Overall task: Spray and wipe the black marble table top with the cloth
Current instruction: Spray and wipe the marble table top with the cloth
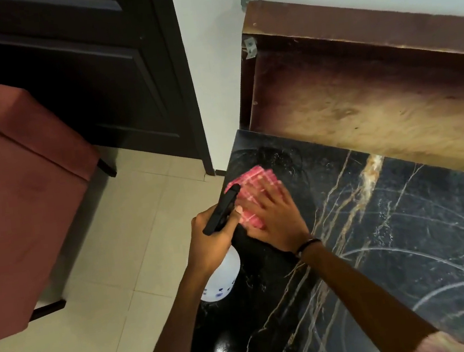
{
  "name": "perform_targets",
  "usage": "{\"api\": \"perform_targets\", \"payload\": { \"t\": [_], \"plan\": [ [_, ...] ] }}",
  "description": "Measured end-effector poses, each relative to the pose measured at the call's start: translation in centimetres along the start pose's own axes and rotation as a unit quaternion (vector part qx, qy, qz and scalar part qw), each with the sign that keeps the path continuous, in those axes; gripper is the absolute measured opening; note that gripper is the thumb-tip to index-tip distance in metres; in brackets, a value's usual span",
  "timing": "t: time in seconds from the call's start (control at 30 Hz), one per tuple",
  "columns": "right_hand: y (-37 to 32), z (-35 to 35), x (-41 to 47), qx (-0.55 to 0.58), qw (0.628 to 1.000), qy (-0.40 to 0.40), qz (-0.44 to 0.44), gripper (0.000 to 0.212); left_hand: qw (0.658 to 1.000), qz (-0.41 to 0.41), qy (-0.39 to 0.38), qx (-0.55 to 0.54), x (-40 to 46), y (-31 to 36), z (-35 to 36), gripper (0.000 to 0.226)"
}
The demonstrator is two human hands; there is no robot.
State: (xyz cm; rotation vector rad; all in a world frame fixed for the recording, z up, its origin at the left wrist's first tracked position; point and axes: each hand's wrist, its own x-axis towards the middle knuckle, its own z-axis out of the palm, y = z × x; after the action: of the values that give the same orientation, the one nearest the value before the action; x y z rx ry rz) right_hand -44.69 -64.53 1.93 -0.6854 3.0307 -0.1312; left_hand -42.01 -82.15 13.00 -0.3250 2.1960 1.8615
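The black marble table top (396,242) with gold and white veins fills the lower right. Near its far left corner lies a pink checked cloth (252,191). My right hand (274,217) presses flat on the cloth, fingers spread and blurred. My left hand (212,237) grips a spray bottle (222,277) by its black trigger head, held over the table's left edge; the white bottle body hangs below my wrist. Curved wet wipe streaks show on the marble.
A brown wooden panel (363,105) leans against the white wall behind the table. A dark door (79,77) stands at the upper left. A red upholstered seat (15,198) sits on the beige tiled floor (106,281) to the left.
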Motion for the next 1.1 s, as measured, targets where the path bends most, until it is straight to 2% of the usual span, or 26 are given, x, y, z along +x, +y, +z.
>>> {"api": "perform_targets", "payload": {
  "t": [0.17,0.3,0.37,0.47,0.53,0.6,0.67,0.77,0.9,0.97,1.1],
  "plan": [
    [7.0,-1.0,1.7,0.016,0.99,0.006,0.14,0.074,1.0,0.016,-0.01,-0.016,0.0,0.4,0.2,0.016],
    [5.6,-1.8,6.6,0.045,0.971,-0.007,0.234,0.082,0.999,0.039,-0.025,0.006,-0.1,0.0,0.2,0.016],
    [3.8,-1.6,7.5,0.044,0.974,-0.007,0.222,0.081,0.998,0.062,-0.027,0.017,-0.5,-0.1,0.4,0.023],
    [2.1,-1.2,5.9,0.033,0.992,-0.011,0.124,0.077,0.996,0.08,-0.036,0.029,-0.7,-0.1,0.7,0.021],
    [2.6,-0.9,3.1,0.026,0.997,0.003,0.071,0.07,0.995,0.081,-0.05,0.038,-0.7,0.1,0.9,0.015],
    [4.6,-0.5,-0.4,0.024,0.998,0.016,0.063,0.069,0.994,0.077,-0.063,0.045,-0.6,0.4,1.1,0.012],
    [7.8,-0.6,-3.3,0.022,0.994,0.03,0.105,0.071,0.995,0.069,-0.066,0.038,-0.6,0.4,1.2,0.012],
    [12.1,-1.6,-3.9,0.037,0.975,0.016,0.217,0.077,0.996,0.068,-0.057,0.03,-0.6,0.5,1.1,0.019],
    [10.9,-2.7,0.5,0.082,0.941,-0.015,0.328,0.082,0.996,0.058,-0.063,0.037,-0.5,0.6,1.3,0.012],
    [8.8,-2.3,1.7,0.071,0.951,-0.018,0.299,0.078,0.995,0.063,-0.063,0.044,-0.6,0.6,1.5,0.011],
    [5.8,-1.3,-1.4,0.045,0.988,-0.002,0.145,0.073,0.995,0.061,-0.058,0.05,-0.8,0.5,1.7,0.01]
  ]
}}
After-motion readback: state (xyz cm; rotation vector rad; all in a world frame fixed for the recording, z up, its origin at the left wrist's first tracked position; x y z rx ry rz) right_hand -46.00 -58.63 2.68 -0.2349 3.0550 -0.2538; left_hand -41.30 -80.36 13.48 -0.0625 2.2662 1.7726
